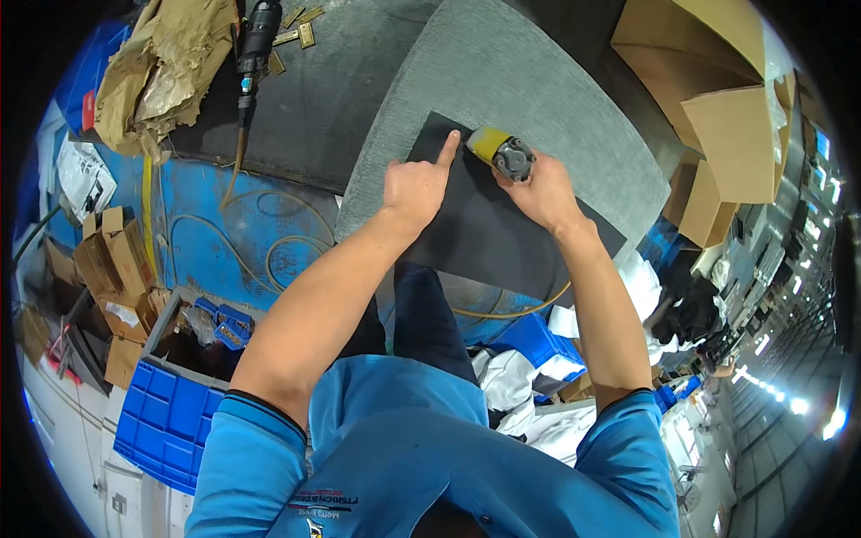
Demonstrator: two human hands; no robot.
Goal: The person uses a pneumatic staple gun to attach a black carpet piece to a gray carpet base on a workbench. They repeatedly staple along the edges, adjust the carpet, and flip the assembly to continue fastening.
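Note:
A grey fabric-covered panel [538,90] with curved sides lies in front of me, and over its near part rests a black sheet [493,242]. My left hand [417,188] is on the sheet's left side, index finger stretched out to its far edge, the other fingers curled and holding nothing. Close by on the right, my right hand [544,190] grips a yellow staple gun [489,143] with a round grey cap. Its nose is over the sheet's far edge; whether it touches cannot be seen.
An air-driven screwdriver [258,45] with a hose lies at the far left beside several brass-coloured hinges [307,34] and crumpled brown paper [170,63]. Open cardboard boxes [735,134] stand at the far right. A blue crate [170,421] is at the lower left. A yellow hose [511,314] runs below the sheet.

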